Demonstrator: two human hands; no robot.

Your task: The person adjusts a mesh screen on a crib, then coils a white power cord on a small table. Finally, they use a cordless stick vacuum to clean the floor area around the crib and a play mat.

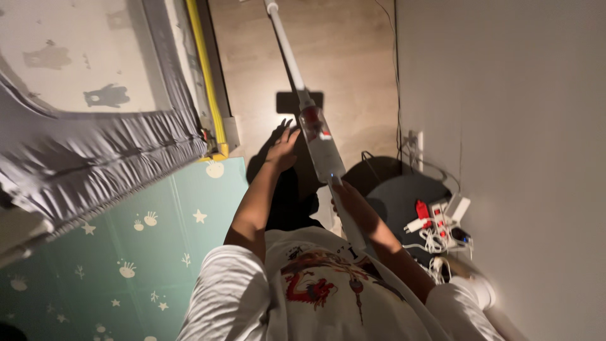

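— So, what's in the grip?

— My right hand point(348, 201) is wrapped around the handle of the stick vacuum point(319, 136), fingers closed on it just below the clear dust canister. A small blue light shows on the body right above my knuckles.

— And the other hand?

— My left hand point(283, 149) holds nothing. Fingers spread, palm down, stretched out ahead of me, just left of the canister but not touching it.

— Where does the vacuum run?

— The white tube point(285, 44) slants up and away from my grip over the wooden floor point(353, 50) to the top edge of the view. The head is out of sight. A dark rectangular shadow lies on the floor behind the canister.

— Surroundings?

— To my right, a plain wall point(505, 126) with an outlet point(413, 145) and a thin cable running along its base. Below that, a dark round stool or table point(398, 199) carrying a power strip point(439, 218) with red switches, plus a tangle of white cables. To my left, a green play mat point(126, 252) printed with stars, and above it a bed with a grey skirt point(95, 151) and a yellow rail point(205, 76). 1 white printed shirt point(315, 290) fills the bottom.
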